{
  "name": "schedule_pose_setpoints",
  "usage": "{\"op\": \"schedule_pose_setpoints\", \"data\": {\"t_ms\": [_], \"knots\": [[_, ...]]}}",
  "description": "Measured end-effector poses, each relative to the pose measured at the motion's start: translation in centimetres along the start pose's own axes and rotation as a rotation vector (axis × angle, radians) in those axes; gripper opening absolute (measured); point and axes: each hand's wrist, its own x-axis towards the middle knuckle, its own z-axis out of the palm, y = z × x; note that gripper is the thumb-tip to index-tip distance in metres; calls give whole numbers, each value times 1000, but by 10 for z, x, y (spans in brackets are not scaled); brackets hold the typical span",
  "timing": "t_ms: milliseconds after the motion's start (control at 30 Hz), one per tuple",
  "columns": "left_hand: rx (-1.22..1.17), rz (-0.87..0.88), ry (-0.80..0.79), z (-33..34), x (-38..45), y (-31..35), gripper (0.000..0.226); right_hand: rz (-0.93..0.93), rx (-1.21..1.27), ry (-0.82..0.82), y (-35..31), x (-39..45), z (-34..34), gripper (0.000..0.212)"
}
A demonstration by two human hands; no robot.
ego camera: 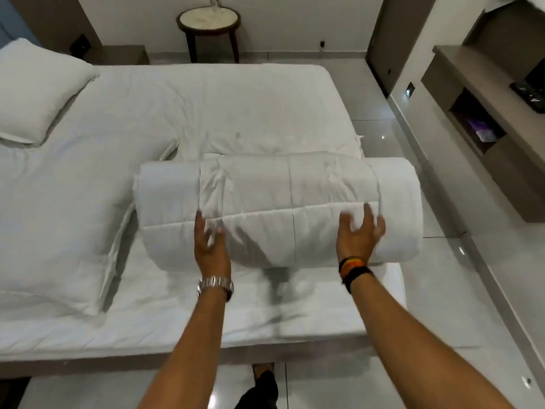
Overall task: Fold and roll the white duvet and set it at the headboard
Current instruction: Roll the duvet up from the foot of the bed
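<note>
- The duvet (277, 208) is partly rolled into a fat white log lying across the bed (88, 202), toward its right end; the unrolled part is spread flat behind it.
- Left hand (211, 246) is on the near face of the roll, left of middle, fingers spread and pressed into the fabric. Palm on it, not really a closed grip.
- Right hand (358, 234) is the same deal further right, fingers splayed wide over the curve of the roll. A bit motion-blurred, so can't tell if it's pinching any cloth.
- Watch (215, 284) on the left wrist, coloured bands (354, 268) on the right.
- Two pillows on the left: one (35, 93) at the far corner, another (56, 231) just beside the roll's left end.
- Round side table (208, 20) stands by the far wall.
</note>
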Motion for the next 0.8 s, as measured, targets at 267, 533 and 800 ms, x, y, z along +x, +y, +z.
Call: {"op": "schedule_pose_setpoints", "data": {"t_ms": [267,533,800], "knots": [[81,-400,74,40,78,-88,137,569,174,-58,63,54,112,134],[0,-679,340,127,161,-71,168,704,136,138,22,152,194,143],[57,-626,348,124,149,-79,140,624,157,144,60,143,199,134]]}}
